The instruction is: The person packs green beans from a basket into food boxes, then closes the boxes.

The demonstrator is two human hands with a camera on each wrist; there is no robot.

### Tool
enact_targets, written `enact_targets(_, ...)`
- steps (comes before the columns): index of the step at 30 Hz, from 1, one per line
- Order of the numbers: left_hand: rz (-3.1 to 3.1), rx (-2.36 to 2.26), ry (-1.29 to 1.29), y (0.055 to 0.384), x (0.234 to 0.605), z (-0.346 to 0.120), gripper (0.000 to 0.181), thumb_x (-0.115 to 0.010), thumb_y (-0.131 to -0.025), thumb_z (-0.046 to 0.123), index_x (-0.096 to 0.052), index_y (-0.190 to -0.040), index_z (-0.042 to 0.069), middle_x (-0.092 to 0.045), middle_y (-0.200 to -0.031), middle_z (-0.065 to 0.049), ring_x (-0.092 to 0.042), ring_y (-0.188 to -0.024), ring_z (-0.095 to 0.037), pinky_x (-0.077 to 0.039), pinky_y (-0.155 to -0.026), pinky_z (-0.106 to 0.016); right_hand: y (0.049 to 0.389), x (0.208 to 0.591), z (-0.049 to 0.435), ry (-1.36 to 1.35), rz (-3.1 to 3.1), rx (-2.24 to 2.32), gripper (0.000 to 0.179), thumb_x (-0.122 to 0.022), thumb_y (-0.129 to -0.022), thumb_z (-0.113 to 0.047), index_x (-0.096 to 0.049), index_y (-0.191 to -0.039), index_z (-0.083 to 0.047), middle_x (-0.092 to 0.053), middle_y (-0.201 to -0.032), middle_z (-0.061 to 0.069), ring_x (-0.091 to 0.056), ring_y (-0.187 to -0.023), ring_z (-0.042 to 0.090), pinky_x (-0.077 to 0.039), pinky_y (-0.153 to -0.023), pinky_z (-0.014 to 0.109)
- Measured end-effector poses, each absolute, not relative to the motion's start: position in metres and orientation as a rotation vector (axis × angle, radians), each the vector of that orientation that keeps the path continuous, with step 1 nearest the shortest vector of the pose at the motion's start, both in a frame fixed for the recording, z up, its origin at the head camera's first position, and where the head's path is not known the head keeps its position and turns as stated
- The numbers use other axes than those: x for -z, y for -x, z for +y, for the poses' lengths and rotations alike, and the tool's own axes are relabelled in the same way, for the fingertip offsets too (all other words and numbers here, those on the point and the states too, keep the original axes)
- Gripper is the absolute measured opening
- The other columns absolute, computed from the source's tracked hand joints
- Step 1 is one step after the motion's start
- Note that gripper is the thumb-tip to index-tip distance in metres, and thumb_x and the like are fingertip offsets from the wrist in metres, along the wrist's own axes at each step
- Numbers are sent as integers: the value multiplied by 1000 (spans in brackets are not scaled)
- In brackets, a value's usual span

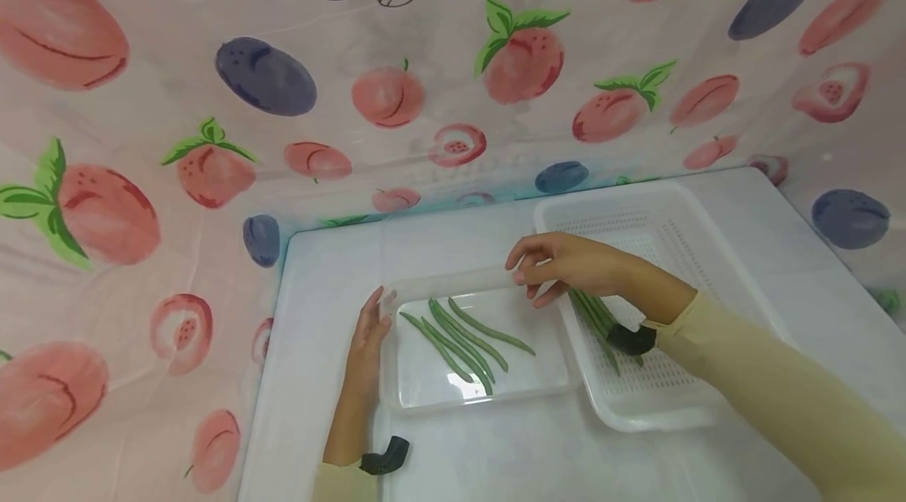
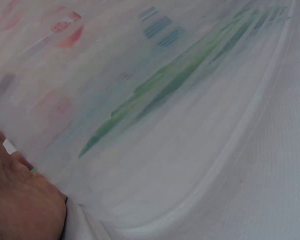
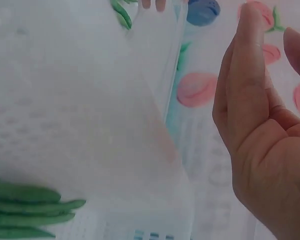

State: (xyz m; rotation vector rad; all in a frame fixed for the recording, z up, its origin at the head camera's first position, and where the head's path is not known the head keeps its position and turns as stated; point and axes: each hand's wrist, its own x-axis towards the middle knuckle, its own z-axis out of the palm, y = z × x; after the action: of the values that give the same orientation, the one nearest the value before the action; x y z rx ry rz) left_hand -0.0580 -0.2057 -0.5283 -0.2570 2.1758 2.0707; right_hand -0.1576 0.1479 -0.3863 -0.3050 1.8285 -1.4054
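While the head view takes in both hands at once, each wrist view fills in a part that it leaves hidden. The left hand point(image 1: 364, 337) is at the left end of a clear tray point(image 1: 545, 364), touching its wall near the upper left corner; whether thumb and fingers pinch the rim, one cannot tell. The right hand point(image 1: 569, 264) is at the opposite upper corner, bent at the knuckles, and from above the space inside its fingers is partly hidden. The right wrist view settles this: the palm is bare, the thumb stands wide of the fingers, and nothing is held between them.

Several green beans point(image 1: 465, 334) lie slantwise, roughly side by side, on the tray's floor. Just beside the tray's right end stands a white perforated basket point(image 1: 732, 270), with a bundle of beans point(image 1: 594, 317) in it, partly covered by the right forearm and a black wrist piece point(image 1: 632, 339) in the head view. The right wrist view shows several bean ends of that bundle uncovered. The left wrist view alone looks at the tray from low at its side, the beans blurred through the cloudy wall and the left palm close against it.
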Motion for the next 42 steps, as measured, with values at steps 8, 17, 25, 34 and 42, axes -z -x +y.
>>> enact_targets(8, 2178, -2057, 278, 59, 532, -206, 50, -46, -107, 42, -33, -155, 48, -23, -168, 17, -27, -156, -23, -36, -115, -63, 158, 390, 192, 280, 1856, 1477, 39, -67, -100, -19, -52, -129, 2, -62, -98, 14, -68, -93, 30, -61, -89, 42)
enact_targets(17, 2179, -2067, 272, 60, 533, -207, 51, -46, -107, 42, -33, -156, 45, -25, -167, 16, -27, -156, -23, -34, -117, -62, 160, 403, 229, 241, 1871, 1529, 36, -62, -102, -16, -48, -129, 3, -63, -107, 11, -68, -101, 28, -60, -92, 38)
enact_targets(25, 2167, -2083, 257, 60, 531, -206, 51, -46, -107, 40, -32, -157, 43, -24, -168, 16, -24, -157, -22, -33, -118, -61, 161, 421, 252, 141, 1930, 1456, 47, -61, -103, -20, -43, -137, 8, -58, -127, 20, -61, -122, 34, -55, -102, 47)
enact_targets(34, 2193, -2078, 273, 61, 531, -207, 49, -47, -107, 42, -35, -154, 46, -24, -168, 13, -15, -160, -20, -17, -124, -62, 160, 449, 268, 61, 1970, 1346, 61, -63, -102, -30, -40, -145, 7, -48, -145, 27, -51, -136, 40, -52, -106, 49)
enact_targets(42, 2184, -2080, 266, 60, 531, -206, 50, -47, -107, 41, -35, -155, 45, -23, -169, 13, -16, -159, -21, -20, -123, -63, 156, 461, 272, -4, 1934, 1339, 61, -65, -101, -30, -41, -144, 7, -53, -141, 25, -58, -129, 31, -54, -104, 47)
